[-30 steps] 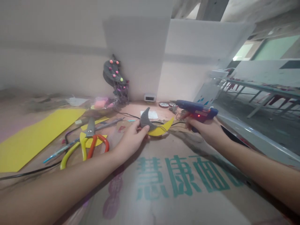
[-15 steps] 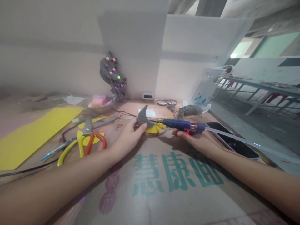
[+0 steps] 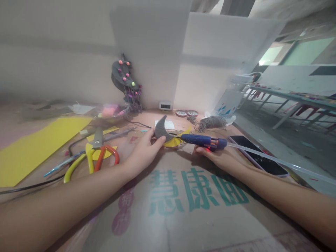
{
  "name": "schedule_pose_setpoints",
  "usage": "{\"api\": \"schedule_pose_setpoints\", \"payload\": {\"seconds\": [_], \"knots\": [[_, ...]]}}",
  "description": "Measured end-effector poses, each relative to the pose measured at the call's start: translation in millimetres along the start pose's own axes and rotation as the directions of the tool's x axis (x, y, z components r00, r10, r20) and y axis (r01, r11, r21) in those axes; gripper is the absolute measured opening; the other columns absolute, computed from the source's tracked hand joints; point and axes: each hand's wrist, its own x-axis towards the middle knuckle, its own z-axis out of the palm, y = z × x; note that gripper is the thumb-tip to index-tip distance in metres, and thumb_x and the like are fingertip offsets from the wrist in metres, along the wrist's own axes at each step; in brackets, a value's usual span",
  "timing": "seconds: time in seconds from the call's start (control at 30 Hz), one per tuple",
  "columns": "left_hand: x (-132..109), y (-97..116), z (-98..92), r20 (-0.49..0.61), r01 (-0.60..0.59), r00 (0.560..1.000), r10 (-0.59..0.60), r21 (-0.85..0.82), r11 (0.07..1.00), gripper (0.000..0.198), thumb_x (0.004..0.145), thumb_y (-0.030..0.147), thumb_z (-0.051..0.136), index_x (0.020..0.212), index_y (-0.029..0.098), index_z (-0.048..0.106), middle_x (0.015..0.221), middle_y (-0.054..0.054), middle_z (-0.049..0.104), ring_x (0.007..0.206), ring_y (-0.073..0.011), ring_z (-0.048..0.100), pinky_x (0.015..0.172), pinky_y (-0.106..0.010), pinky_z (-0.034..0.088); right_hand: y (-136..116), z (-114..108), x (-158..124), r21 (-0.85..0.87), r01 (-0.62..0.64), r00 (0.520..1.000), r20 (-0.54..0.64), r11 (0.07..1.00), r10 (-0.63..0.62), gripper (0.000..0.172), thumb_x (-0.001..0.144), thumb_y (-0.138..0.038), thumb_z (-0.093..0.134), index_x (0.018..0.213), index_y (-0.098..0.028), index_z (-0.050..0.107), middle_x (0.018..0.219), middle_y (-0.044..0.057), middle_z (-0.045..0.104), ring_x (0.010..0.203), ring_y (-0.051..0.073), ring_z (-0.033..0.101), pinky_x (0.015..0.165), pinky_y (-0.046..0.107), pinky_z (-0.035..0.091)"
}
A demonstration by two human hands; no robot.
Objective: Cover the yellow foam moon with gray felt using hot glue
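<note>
Between the thumb and fingers of my left hand (image 3: 147,148) is a crescent (image 3: 161,129), its upper part wrapped in grey yarn. A bare yellow section (image 3: 174,141) runs to the right, up to a point behind the glue gun. My right hand (image 3: 214,155) is closed around a blue glue gun (image 3: 201,140) with its red light on and a long clear glue stick (image 3: 265,155) out of its back. The gun's nozzle points left, at the edge where yarn meets yellow; whether it touches is too small to tell.
Scissors (image 3: 98,145) with yellow and orange handles, a blue pen (image 3: 60,164) and yellow sheet (image 3: 47,140) lie left. A grey yarn bundle (image 3: 211,122) and phone (image 3: 258,154) lie right. Behind stand a small digital clock (image 3: 166,105) and a grey crescent ornament with pompoms (image 3: 122,77).
The glue gun has shifted a little to the left, with its nozzle nearer the wrapped yarn. More of the yellow tip shows above the gun. My left hand keeps its hold on the crescent.
</note>
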Motion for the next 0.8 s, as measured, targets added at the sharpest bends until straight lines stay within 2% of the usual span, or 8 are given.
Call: {"api": "schedule_pose_setpoints", "payload": {"seconds": [0.1,0.3,0.5,0.67,0.8], "knots": [[0.0,-0.1,0.3,0.006,0.002,1.000,-0.002,-0.023,1.000,0.030,0.085,0.030,0.052,0.111,0.016,0.056,0.111,-0.006,0.065,0.101,-0.0193,0.060,0.086,-0.030,0.046,1.1,0.7,0.4,-0.019,0.023,1.000,-0.020,1.000,-0.024,0.023,0.078,-0.043,0.059,0.074,-0.023,0.069,0.077,0.003,0.072,0.073,0.023,0.066,0.070,0.031,0.054],[0.7,-2.7,0.7,0.023,0.000,1.000,0.001,-0.032,0.999,0.030,0.086,0.032,0.051,0.111,0.017,0.055,0.112,-0.007,0.065,0.101,-0.0196,0.060,0.085,-0.030,0.047,-3.1,0.8,0.6,-0.050,-0.021,0.999,-0.037,0.999,0.019,0.023,0.077,-0.044,0.060,0.072,-0.023,0.069,0.074,0.002,0.071,0.070,0.023,0.066,0.068,0.031,0.054],[0.5,-7.2,0.3,0.020,-0.003,1.000,0.003,0.007,1.000,0.031,0.086,0.035,0.052,0.113,0.019,0.055,0.111,-0.006,0.065,0.101,-0.0203,0.060,0.086,-0.031,0.046,-8.2,-0.9,0.4,-0.034,0.022,1.000,-0.022,0.999,-0.023,0.021,0.076,-0.042,0.061,0.071,-0.023,0.068,0.073,0.003,0.070,0.069,0.023,0.065,0.067,0.032,0.054],[0.7,-7.3,0.1,0.017,-0.002,1.000,0.002,0.017,1.000,0.030,0.086,0.035,0.052,0.111,0.019,0.056,0.112,-0.006,0.065,0.100,-0.0200,0.060,0.087,-0.032,0.045,-8.3,-1.0,-0.9,-0.057,0.007,0.998,-0.069,0.998,-0.011,0.022,0.075,-0.044,0.063,0.070,-0.023,0.066,0.074,0.005,0.070,0.073,0.025,0.065,0.073,0.035,0.054],[0.9,-4.6,-0.4,0.009,-0.003,1.000,0.002,0.049,0.999,0.030,0.086,0.033,0.051,0.111,0.018,0.057,0.108,-0.006,0.066,0.097,-0.0197,0.060,0.085,-0.032,0.045,-2.6,1.0,-0.6,0.017,0.018,0.997,-0.078,1.000,-0.017,0.024,0.077,-0.045,0.060,0.077,-0.023,0.067,0.083,0.006,0.071,0.081,0.026,0.066,0.080,0.038,0.053]]}}
